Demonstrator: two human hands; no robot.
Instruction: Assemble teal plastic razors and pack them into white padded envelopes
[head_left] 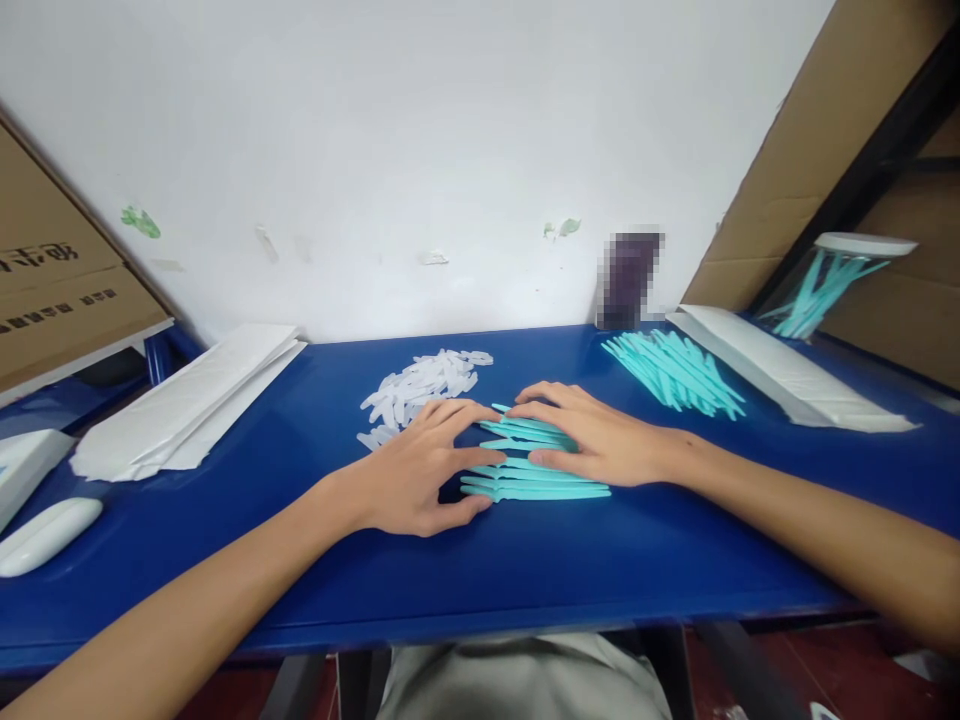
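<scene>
A row of thin teal plastic sticks, shaped like eyebrow razors [555, 492], lies side by side on the blue table in front of me. My left hand [420, 465] rests over their left ends, fingers spread, with its thumb near the closest stick. From the right, my right hand [600, 435] lies across the row's far part, fingers apart and touching the sticks. Neither hand is closed around anything. Part of the row is hidden under my fingers. Just beyond my left hand lies a heap of small translucent white plastic pieces [427, 385].
A loose pile of teal sticks [671, 370] lies at the back right, beside a white flat packet [795, 370]. A clear jar [810, 295] holds more sticks. White paper sheets [195, 405] and a white rounded object [49, 535] are on the left. A wall closes the back.
</scene>
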